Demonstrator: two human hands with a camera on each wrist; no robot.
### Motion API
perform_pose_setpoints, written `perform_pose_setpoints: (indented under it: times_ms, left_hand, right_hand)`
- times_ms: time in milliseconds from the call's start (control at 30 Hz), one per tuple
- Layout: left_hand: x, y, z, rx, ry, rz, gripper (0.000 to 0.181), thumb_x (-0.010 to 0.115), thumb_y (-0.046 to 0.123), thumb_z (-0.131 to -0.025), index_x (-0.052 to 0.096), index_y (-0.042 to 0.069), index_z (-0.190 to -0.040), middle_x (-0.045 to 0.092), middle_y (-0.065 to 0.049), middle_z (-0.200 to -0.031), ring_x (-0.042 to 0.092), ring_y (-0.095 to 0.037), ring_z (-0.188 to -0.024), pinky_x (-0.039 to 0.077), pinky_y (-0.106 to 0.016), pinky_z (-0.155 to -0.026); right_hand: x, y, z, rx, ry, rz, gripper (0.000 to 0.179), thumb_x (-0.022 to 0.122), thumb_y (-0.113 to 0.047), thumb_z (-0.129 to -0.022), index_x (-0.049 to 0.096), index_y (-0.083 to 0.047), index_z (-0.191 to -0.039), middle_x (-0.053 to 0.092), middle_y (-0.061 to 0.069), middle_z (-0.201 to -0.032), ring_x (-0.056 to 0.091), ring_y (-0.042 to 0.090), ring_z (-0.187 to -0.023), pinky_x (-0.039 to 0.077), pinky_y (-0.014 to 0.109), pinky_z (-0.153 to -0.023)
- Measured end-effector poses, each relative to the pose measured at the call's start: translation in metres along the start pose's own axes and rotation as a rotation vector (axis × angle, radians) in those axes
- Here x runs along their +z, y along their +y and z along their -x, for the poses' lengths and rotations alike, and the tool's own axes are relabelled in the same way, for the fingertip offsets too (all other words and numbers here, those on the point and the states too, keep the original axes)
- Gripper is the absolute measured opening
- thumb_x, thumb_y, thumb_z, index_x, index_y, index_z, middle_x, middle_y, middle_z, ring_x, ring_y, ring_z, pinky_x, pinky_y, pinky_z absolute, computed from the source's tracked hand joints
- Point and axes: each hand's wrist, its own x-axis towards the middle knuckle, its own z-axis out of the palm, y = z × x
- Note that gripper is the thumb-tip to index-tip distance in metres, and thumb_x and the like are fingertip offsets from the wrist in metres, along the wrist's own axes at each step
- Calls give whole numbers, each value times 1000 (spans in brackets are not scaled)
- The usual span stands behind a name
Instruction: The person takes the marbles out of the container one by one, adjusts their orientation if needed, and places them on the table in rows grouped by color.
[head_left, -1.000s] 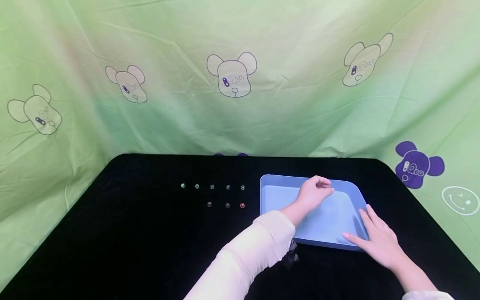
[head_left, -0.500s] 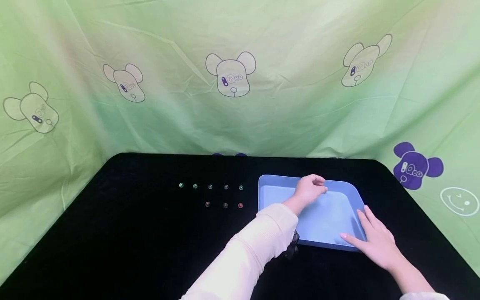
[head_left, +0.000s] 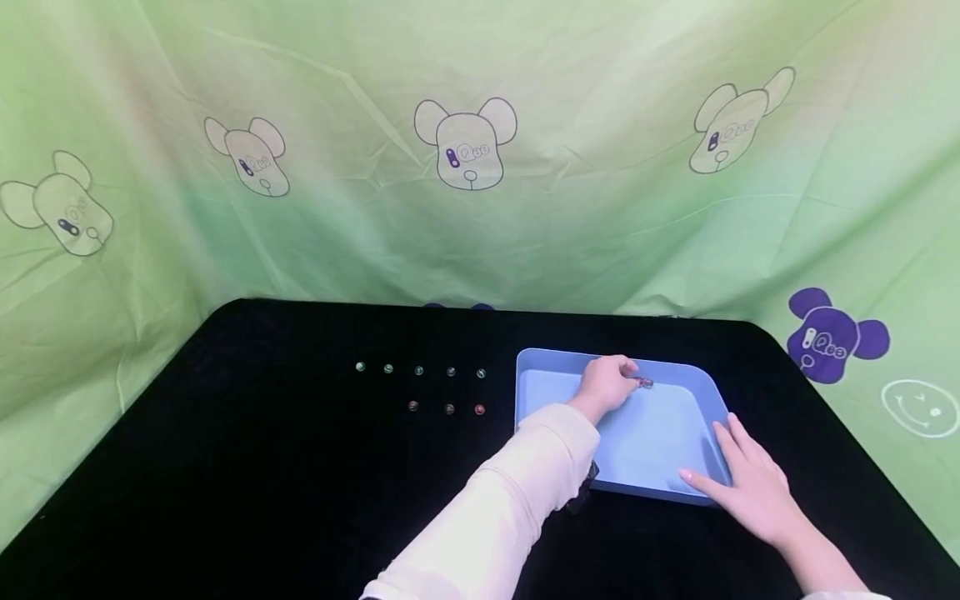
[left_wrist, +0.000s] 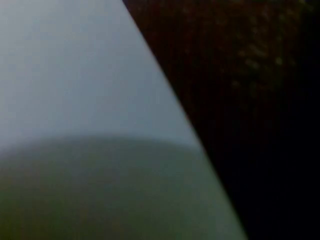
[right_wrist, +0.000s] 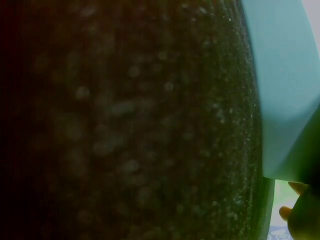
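Note:
In the head view, a blue tray (head_left: 663, 442) lies on the black table at right. Inside it, toward the far side, is my left hand (head_left: 606, 385), palm down with curled fingers. Its fingertips are right at a few small glass marbles (head_left: 643, 382); whether it pinches one I cannot tell. My right hand (head_left: 757, 483) rests on the tray's near right corner, fingers straight and thumb spread over the rim. Part of this hand (right_wrist: 302, 215) shows dark beside the tray wall (right_wrist: 282, 90) in the right wrist view. The left wrist view is blurred and shows no fingers.
Left of the tray, small glass marbles stand spaced out in two rows, several in the far row (head_left: 419, 371) and three in the near row (head_left: 449, 409). A green curtain (head_left: 465, 242) with bear prints hangs behind the black table (head_left: 262, 467).
My left hand has shifted left and slightly lower within the tray, and marbles now show at its fingertips. The right hand stays on the tray's corner.

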Motion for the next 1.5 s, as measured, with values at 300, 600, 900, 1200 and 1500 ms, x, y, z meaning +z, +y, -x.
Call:
perform_pose_setpoints:
  times_ms: [300, 600, 900, 1200, 1500]
  left_hand:
    - [8, 4, -2, 17, 8, -149, 19, 63, 21, -78, 65, 26, -96, 58, 17, -84, 50, 2, -82, 35, -9, -70]
    - [9, 9, 2, 17, -7, -390, 24, 58, 29, -81, 60, 40, -102, 53, 19, -96, 48, 3, -90, 38, -14, -72]
    - [12, 9, 3, 5, -35, -446, 27, 57, 31, -82, 57, 45, -105, 48, 16, -96, 49, -2, -88, 41, -18, -65]
    - [16, 6, 2, 21, -8, -418, 18, 59, 29, -80, 63, 39, -95, 46, 14, -86, 47, -3, -84, 39, -17, -63]
    - [15, 6, 4, 47, -10, -431, 6, 59, 30, -81, 62, 33, -83, 43, 13, -81, 45, -4, -80, 38, -17, -60]
  right_hand:
    - [-2, -2, 1, -6, 16, -1, 82, 60, -39, -76, 23, 14, -128, 7, 29, -137, 16, 53, -114, 15, 64, -80]
    - [-3, -6, 1, 7, -2, 1, 80, 60, -38, -76, 25, 14, -127, 8, 29, -136, 17, 53, -113, 15, 63, -81]
    - [-3, -6, 1, 6, 4, -2, 80, 60, -38, -76, 26, 15, -126, 9, 30, -136, 17, 52, -113, 16, 63, -81]
    - [-4, -6, 1, 4, 7, -2, 81, 60, -38, -75, 26, 14, -126, 8, 29, -136, 17, 52, -113, 15, 63, -81]
    - [-4, -6, 1, 11, -3, -2, 81, 59, -39, -76, 24, 14, -127, 8, 29, -136, 17, 53, -113, 15, 63, -81]
